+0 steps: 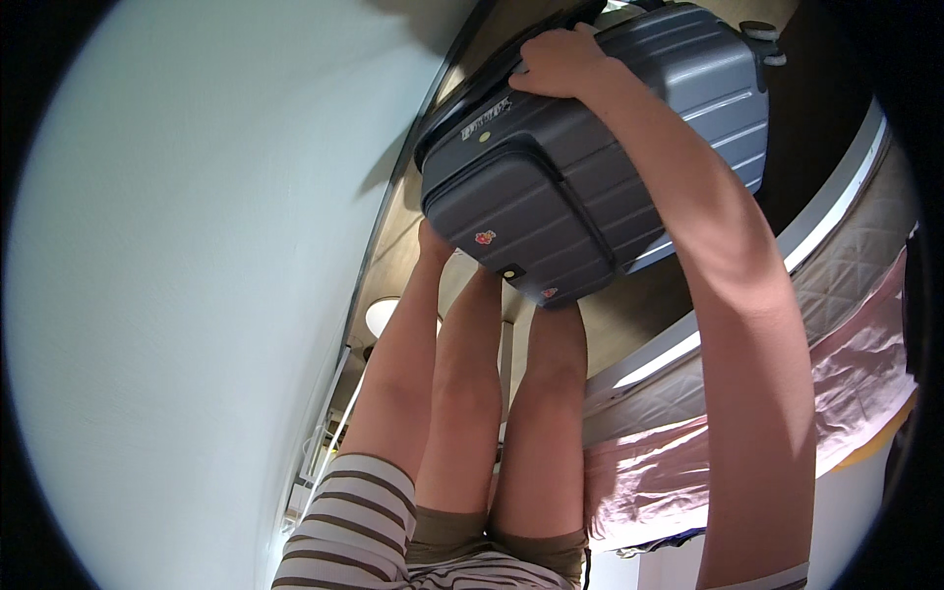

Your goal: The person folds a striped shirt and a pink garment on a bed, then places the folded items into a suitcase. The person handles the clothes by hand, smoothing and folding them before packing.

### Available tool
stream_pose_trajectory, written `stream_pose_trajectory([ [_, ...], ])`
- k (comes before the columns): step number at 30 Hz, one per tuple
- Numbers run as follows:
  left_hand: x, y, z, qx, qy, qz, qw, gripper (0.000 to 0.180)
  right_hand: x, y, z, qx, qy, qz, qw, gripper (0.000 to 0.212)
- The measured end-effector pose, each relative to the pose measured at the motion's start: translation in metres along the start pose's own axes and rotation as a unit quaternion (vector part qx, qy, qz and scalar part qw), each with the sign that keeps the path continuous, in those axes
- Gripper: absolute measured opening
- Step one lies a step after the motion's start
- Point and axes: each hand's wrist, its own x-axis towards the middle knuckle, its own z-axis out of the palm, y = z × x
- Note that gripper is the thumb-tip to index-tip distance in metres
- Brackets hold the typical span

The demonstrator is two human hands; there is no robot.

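A dark grey hard-shell suitcase [590,187] with ribbed sides and small stickers is tilted in front of my legs. My right hand [562,65] is closed over its upper edge, fingers bent toward the seam. Along that side the two shells look parted, and a bit of something white [618,14] shows at the top. My left hand [435,239] reaches to the suitcase's lower left corner. Most of it, fingers included, is hidden behind the shell, so its grip does not show.
A pale wall [197,246] runs along the left. To the right stands a bed with a white frame [669,359], a quilted mattress side and a pink sheet [649,472]. A round white object [383,315] and a white rack [329,442] are low on the left, near the wooden floor.
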Motion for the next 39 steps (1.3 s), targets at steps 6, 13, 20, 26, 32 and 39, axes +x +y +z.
stream_pose_trajectory([
  [6,0.006,-0.05,0.026,-0.128,-0.046,-0.053,0.989,0.039,-0.004,-0.01,-0.022,0.037,0.01,-0.026,0.999,0.043],
  [13,0.014,0.04,-0.03,0.062,-0.108,-0.063,0.99,0.039,-0.025,0.028,-0.017,0.108,0.098,-0.066,0.987,0.039],
  [20,-0.003,0.063,-0.035,0.133,-0.116,-0.065,0.982,0.045,-0.026,0.017,-0.009,0.113,0.124,-0.031,0.985,0.032],
  [26,-0.011,0.079,-0.017,0.009,-0.081,-0.216,0.973,0.044,-0.027,0.03,-0.007,0.108,0.116,-0.025,0.987,0.028],
  [32,-0.01,0.023,0.025,-0.042,-0.098,-0.22,0.97,0.045,-0.027,0.024,-0.014,0.121,0.106,-0.019,0.987,0.028],
  [39,-0.026,0.053,0.047,0.203,-0.081,-0.326,0.92,0.068,-0.003,0.092,0.062,-0.423,0.132,-0.264,0.857,0.033],
])
